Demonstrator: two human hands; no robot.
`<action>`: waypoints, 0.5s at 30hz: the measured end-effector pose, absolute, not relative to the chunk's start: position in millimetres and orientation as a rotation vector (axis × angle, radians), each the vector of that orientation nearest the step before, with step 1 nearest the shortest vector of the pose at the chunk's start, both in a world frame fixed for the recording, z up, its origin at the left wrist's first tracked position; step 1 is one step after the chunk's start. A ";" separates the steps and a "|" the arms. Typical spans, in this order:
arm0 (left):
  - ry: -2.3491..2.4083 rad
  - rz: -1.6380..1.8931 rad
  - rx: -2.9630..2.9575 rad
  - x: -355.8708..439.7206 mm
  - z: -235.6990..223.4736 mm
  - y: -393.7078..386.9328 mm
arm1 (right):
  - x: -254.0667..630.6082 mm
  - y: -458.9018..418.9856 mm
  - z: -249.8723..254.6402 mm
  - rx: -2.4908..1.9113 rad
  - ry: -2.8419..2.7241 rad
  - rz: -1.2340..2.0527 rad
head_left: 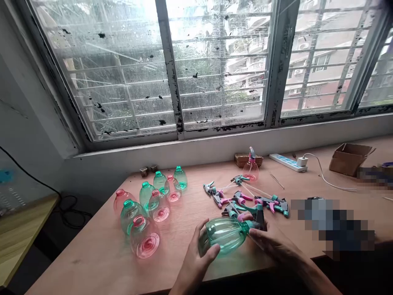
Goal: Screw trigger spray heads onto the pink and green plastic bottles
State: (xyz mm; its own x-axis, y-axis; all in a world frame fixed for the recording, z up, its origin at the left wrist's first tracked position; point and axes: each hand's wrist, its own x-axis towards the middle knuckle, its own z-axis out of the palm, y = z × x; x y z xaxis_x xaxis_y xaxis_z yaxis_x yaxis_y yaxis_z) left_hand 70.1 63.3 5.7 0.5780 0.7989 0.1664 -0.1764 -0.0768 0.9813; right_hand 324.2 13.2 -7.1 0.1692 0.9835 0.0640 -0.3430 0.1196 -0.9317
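Observation:
A clear green spray bottle [226, 234] lies sideways above the front of the table, its neck pointing right. My left hand [199, 250] is wrapped round its body near the base. At the neck, my right hand [268, 237] grips a dark trigger spray head [256, 221], which sits against the bottle's mouth; whether it is threaded on I cannot tell. Just behind my hands lies a pile of loose trigger spray heads [239, 198] in pink, teal and black, some with thin tubes. To the left stand several open bottles, among them a pink one [145, 239] and a green one [132, 215].
Toward the window stands a pink bottle with a spray head fitted [251, 169], before a small brown box [241, 159]. A power strip [287, 162] with a plugged-in white cable and an open cardboard box [350, 159] are farther right. The table's [92, 262] front edge runs below my hands.

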 end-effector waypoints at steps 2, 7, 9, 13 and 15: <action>0.598 0.899 1.429 68.7 4.8 63.5 | 316.8 14.3 -1.8 -0.941 -0.905 1.170; 0.607 0.921 1.428 64.9 -1.6 64.3 | 311.5 16.3 -6.0 -0.997 -0.955 1.147; 0.553 0.869 1.428 66.5 -0.3 65.7 | 313.0 16.4 -12.4 -0.973 -0.965 1.148; 0.568 0.781 1.489 70.5 9.1 69.9 | 316.4 17.3 -20.8 -1.003 -0.976 1.110; 0.629 0.787 1.476 70.5 11.7 71.2 | 317.0 18.2 -21.1 -1.000 -0.990 1.110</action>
